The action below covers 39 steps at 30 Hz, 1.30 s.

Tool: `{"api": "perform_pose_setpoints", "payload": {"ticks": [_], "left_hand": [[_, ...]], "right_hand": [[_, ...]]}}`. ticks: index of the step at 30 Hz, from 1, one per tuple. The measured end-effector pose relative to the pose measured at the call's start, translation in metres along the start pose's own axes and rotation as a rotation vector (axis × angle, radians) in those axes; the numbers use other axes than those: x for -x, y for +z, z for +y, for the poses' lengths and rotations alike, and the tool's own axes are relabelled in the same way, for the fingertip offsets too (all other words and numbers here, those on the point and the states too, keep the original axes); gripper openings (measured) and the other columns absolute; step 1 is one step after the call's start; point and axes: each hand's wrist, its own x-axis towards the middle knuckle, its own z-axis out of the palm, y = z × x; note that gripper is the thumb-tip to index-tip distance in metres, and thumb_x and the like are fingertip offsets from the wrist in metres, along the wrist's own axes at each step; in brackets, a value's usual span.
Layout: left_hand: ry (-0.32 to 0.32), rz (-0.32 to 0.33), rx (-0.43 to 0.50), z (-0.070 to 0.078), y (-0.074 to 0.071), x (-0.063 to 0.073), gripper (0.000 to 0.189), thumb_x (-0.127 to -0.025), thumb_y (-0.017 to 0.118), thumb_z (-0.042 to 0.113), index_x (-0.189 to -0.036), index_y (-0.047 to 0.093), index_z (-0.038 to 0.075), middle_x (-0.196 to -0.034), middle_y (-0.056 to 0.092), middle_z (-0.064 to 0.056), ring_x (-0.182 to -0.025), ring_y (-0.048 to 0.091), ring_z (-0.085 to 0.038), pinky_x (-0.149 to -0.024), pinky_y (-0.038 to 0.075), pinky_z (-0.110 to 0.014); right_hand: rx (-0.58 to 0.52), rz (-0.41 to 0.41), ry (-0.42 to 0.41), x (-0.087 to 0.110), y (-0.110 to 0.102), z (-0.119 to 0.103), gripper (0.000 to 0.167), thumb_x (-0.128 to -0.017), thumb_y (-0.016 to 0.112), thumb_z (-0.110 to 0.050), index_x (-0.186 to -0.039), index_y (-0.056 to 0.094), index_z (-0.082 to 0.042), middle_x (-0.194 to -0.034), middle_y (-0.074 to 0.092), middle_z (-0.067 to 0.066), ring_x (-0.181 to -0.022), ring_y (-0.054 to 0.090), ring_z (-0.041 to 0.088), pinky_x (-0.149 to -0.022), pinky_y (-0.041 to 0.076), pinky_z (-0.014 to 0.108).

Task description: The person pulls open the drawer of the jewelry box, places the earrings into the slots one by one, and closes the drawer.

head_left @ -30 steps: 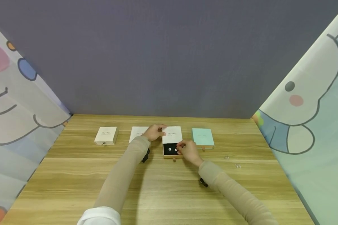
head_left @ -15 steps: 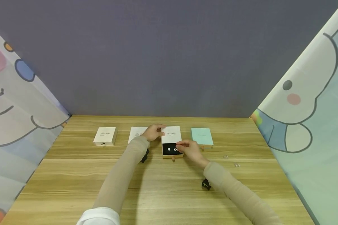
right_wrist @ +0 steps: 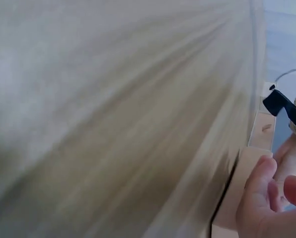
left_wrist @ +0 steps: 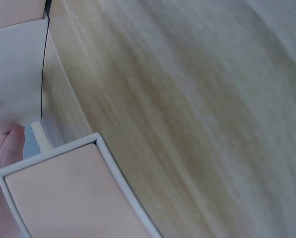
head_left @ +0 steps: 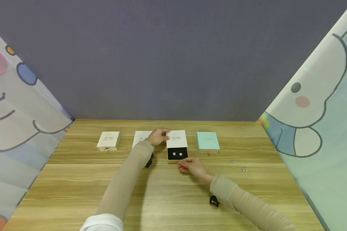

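Observation:
A white jewelry box [head_left: 176, 139] with printed script has its drawer pulled partly out toward the front. Two small silvery stud earrings [head_left: 177, 154] sit in the drawer's black lining. My left hand [head_left: 157, 137] holds the box sleeve at its left and rear edge; the left wrist view shows fingers at the end of the sleeve [left_wrist: 16, 74]. At the drawer's front, my right hand [head_left: 192, 166] touches the front face with bent fingers and covers the pull tab. In the right wrist view its thumb [right_wrist: 295, 190] stands apart from the forefinger.
Another white box [head_left: 140, 137] lies under the left wrist, a cream box [head_left: 108, 140] farther left. A mint box [head_left: 208, 141] stands to the right. Small silvery pieces [head_left: 244, 169] lie on the wooden table [head_left: 173, 199] at right. A dark wall [head_left: 167, 64] rises behind.
My right hand has left the earring on the right and moved forward and down to the drawer's front edge. The left hand has kept its hold on the sleeve.

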Motion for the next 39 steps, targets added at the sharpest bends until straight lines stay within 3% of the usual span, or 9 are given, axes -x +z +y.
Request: {"api": "perform_pose_setpoints", "payload": {"ticks": [5, 9, 19, 31, 39], "left_hand": [[0.005, 0.001, 0.008, -0.002, 0.001, -0.001, 0.049, -0.088, 0.062, 0.019, -0.133, 0.048, 0.008, -0.135, 0.048, -0.011, -0.121, 0.048, -0.027, -0.102, 0.041, -0.039], [-0.003, -0.006, 0.018, -0.003, 0.002, -0.002, 0.049, -0.088, 0.062, 0.019, -0.133, 0.048, 0.008, -0.136, 0.047, -0.011, -0.122, 0.047, -0.027, -0.103, 0.041, -0.039], [-0.006, -0.012, 0.032, -0.005, 0.002, -0.006, 0.049, -0.088, 0.062, 0.019, -0.133, 0.048, 0.008, -0.137, 0.047, -0.011, -0.123, 0.046, -0.027, -0.104, 0.04, -0.039], [0.008, -0.021, 0.021, -0.004, 0.0, -0.005, 0.048, -0.088, 0.062, 0.018, -0.133, 0.049, 0.007, -0.134, 0.049, -0.012, -0.12, 0.048, -0.027, -0.102, 0.041, -0.04], [0.03, -0.028, 0.025, -0.004, -0.001, -0.004, 0.046, -0.089, 0.061, 0.02, -0.132, 0.05, 0.008, -0.134, 0.049, -0.013, -0.12, 0.049, -0.028, -0.101, 0.043, -0.038]], "right_hand": [[-0.057, -0.014, 0.076, -0.002, 0.005, 0.009, 0.029, -0.09, 0.056, -0.006, -0.107, 0.058, 0.017, -0.083, 0.067, 0.013, -0.065, 0.063, 0.007, -0.065, 0.057, 0.02], [-0.097, 0.02, 0.117, -0.005, 0.01, 0.011, 0.029, -0.09, 0.055, -0.005, -0.109, 0.055, 0.016, -0.077, 0.066, 0.008, -0.062, 0.064, 0.007, -0.062, 0.057, 0.02], [-0.34, 0.099, 0.183, -0.008, 0.019, 0.014, 0.028, -0.091, 0.052, -0.001, -0.114, 0.049, 0.014, -0.079, 0.065, 0.008, -0.07, 0.065, 0.009, -0.07, 0.056, 0.02], [-0.361, 0.111, 0.198, -0.009, 0.022, 0.015, 0.03, -0.09, 0.053, 0.002, -0.115, 0.051, 0.016, -0.082, 0.067, 0.007, -0.072, 0.065, 0.009, -0.072, 0.056, 0.02], [-0.347, 0.182, 0.174, -0.009, 0.026, 0.016, 0.029, -0.086, 0.058, 0.004, -0.113, 0.054, 0.015, -0.081, 0.067, 0.009, -0.07, 0.065, 0.01, -0.071, 0.057, 0.023]]}}
